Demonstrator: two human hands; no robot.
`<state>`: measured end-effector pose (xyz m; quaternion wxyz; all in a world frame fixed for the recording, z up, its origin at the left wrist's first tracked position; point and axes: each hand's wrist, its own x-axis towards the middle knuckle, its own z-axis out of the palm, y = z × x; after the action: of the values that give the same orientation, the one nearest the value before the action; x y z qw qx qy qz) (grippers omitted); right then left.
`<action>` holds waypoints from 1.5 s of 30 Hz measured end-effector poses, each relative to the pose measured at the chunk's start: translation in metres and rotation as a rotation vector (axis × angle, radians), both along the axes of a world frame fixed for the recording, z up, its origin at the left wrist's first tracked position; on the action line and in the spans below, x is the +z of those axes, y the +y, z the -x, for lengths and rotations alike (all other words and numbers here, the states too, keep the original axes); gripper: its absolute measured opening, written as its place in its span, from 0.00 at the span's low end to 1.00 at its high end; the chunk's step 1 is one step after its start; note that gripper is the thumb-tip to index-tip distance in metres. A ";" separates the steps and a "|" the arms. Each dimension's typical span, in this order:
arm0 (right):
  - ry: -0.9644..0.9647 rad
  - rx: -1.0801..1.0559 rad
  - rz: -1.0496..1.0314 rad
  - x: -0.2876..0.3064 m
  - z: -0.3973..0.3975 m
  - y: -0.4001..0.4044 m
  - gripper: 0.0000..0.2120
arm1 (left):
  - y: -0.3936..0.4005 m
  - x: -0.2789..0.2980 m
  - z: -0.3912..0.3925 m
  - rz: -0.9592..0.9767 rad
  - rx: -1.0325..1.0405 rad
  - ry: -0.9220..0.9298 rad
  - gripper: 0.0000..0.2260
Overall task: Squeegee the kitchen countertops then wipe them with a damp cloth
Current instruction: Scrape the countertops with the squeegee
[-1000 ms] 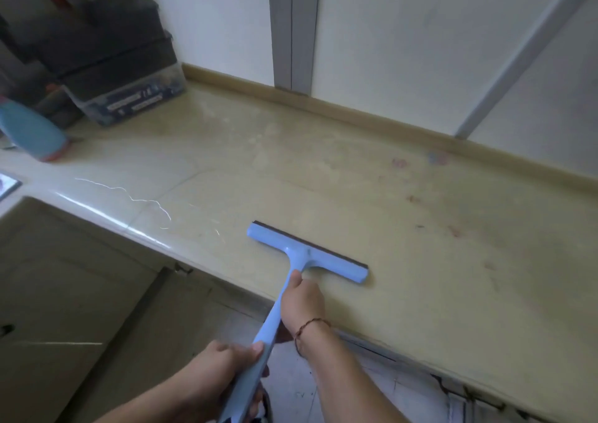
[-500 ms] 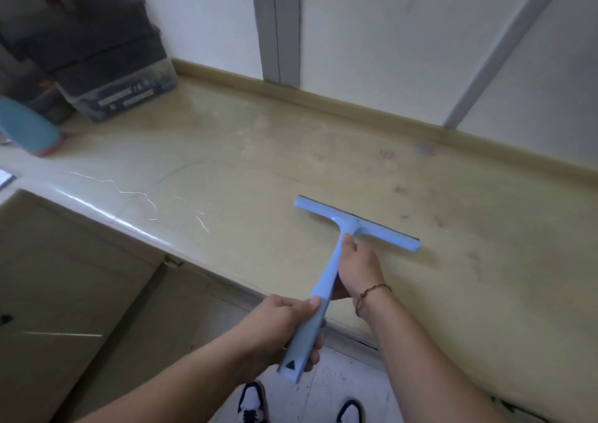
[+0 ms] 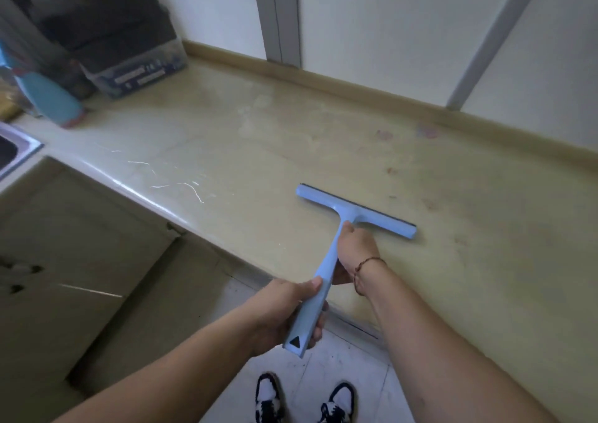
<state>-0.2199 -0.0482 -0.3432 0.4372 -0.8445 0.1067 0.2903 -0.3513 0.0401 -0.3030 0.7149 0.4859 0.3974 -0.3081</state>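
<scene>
Both hands grip the squeegee [image 3: 352, 213] handle, left hand [image 3: 284, 312] behind right hand [image 3: 356, 251].

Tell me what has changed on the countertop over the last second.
The squeegee went from near the front edge of the countertop to farther right and deeper in. Both hands kept their grip on its handle: the right hand near the head, the left hand at the end. The spray bottle stayed put.

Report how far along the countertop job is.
Done: nothing clearly finished; stains remain near the back wall. In hand: both the left hand and right hand grip the blue squeegee, blade on the countertop. Left: the remaining squeegeeing and the damp wipe; no cloth is visible.
</scene>
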 end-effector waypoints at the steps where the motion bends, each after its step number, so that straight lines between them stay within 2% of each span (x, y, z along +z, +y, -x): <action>1: 0.001 0.021 0.007 -0.003 0.012 -0.002 0.21 | -0.002 -0.001 0.012 0.000 -0.001 0.023 0.18; 6: 0.042 0.090 0.062 -0.007 0.082 -0.009 0.23 | -0.005 -0.005 0.079 -0.024 0.024 0.078 0.16; 10: 0.101 0.039 -0.047 -0.002 0.094 -0.008 0.23 | -0.003 -0.005 0.090 -0.075 -0.002 0.013 0.16; 12: 0.098 -0.005 -0.123 0.001 0.093 -0.018 0.23 | -0.008 0.000 0.086 -0.057 -0.020 -0.009 0.17; 16: -0.002 -0.040 -0.073 0.018 0.082 -0.059 0.23 | -0.040 0.009 0.073 -0.036 -0.060 -0.067 0.17; 21: 0.015 -0.117 -0.090 0.005 0.035 -0.117 0.27 | -0.099 0.001 0.028 -0.029 -0.067 -0.154 0.17; 25: 0.008 -0.163 -0.116 0.010 -0.002 -0.154 0.22 | -0.141 -0.004 -0.011 -0.016 -0.028 -0.175 0.16; 28: 0.099 -0.167 -0.157 0.010 -0.014 -0.170 0.20 | -0.162 -0.006 -0.022 -0.002 -0.012 -0.137 0.17; 34: 0.076 -0.098 -0.096 -0.006 -0.014 -0.174 0.23 | -0.181 -0.007 -0.016 -0.040 0.076 -0.101 0.17; 41: 0.044 -0.015 0.047 -0.013 0.053 -0.192 0.22 | -0.201 -0.014 0.047 -0.070 0.045 -0.029 0.16; 45: 0.029 -0.015 0.056 -0.012 0.050 -0.189 0.21 | -0.198 -0.009 0.049 -0.071 0.038 -0.051 0.15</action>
<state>-0.2695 -0.2370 -0.3554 0.4138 -0.8514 0.1275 0.2958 -0.4002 -0.1576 -0.3121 0.7130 0.5108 0.3988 -0.2675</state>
